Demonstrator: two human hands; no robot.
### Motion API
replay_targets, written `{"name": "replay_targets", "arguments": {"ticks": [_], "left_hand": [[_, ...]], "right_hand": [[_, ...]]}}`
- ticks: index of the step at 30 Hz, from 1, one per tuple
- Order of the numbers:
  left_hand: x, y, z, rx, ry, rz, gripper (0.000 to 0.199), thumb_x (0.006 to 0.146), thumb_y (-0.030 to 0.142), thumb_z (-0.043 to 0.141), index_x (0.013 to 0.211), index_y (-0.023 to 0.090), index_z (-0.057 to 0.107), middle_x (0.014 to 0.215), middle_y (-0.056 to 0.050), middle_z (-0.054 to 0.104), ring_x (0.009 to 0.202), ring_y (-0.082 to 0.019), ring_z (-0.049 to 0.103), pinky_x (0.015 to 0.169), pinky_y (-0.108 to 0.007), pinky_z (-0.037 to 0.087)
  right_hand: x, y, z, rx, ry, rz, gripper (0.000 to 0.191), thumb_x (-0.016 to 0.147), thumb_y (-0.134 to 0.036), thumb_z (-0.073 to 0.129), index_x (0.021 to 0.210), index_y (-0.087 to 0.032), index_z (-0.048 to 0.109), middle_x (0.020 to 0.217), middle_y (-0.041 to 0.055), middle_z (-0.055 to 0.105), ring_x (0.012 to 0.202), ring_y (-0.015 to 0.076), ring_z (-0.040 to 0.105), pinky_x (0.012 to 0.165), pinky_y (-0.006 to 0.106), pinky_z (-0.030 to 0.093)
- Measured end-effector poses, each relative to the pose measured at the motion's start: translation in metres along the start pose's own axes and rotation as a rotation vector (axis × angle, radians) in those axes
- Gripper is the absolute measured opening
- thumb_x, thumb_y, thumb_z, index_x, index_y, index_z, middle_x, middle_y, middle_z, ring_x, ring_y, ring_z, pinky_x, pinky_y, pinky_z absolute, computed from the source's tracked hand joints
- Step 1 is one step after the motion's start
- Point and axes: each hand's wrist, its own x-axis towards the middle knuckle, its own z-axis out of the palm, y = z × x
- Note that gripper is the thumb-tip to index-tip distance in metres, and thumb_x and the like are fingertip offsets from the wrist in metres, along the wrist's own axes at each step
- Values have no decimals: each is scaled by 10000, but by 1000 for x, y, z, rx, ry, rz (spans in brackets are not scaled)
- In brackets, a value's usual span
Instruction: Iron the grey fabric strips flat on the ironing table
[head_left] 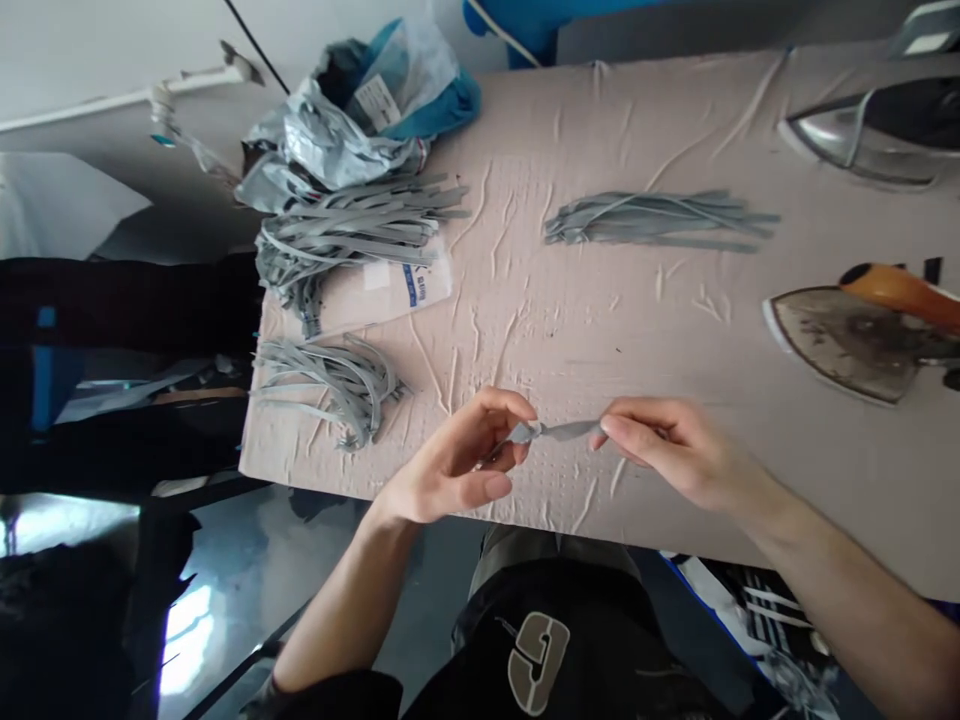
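The left hand (pixel 450 460) is half-curled, pinching the bunched end of a narrow flat grey strip (pixel 559 430), while the right hand (pixel 675 450) is nearly closed, its fingertips (pixel 611 425) gripping the other end, so the strip's running nice and taut just above the creased beige paper-covered table (pixel 600 330).

This looks like a small garment workshop: a padded pressing tabletop (pixel 600 330) carries a clothes iron (pixel 855 345) and another iron (pixel 862 130) at 3 o'clock, with bundled grey fabric strips (pixel 352 230) at 9 o'clock.
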Motion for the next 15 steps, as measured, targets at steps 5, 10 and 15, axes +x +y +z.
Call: {"name": "replay_targets", "arguments": {"ticks": [5, 10, 15], "left_hand": [[17, -2, 9, 149, 177, 51, 152, 935, 275, 694, 1057, 215, 625, 813, 7, 570, 656, -72, 498, 553, -193, 410], [30, -13, 13, 83, 257, 53, 90, 1010, 303, 591, 980, 219, 604, 610, 61, 553, 458, -45, 436, 427, -173, 329], [41, -18, 12, 292, 427, 113, 140, 939, 336, 698, 901, 201, 689, 773, 1, 606, 696, -87, 568, 620, -219, 479]], "right_hand": [[-3, -4, 0, -13, 31, -35, 443, 1008, -547, 503, 868, -178, 704, 574, -74, 299, 498, 50, 261, 473, 255, 214], [-5, -1, -3, 19, 63, -23, 439, 1002, -560, 503, 898, -178, 691, 631, -57, 376, 550, 58, 320, 492, 257, 234], [-4, 10, -9, 70, 141, 11, 367, 987, -534, 541, 944, -194, 671, 649, -59, 420, 561, 65, 351, 504, 257, 259]]}}
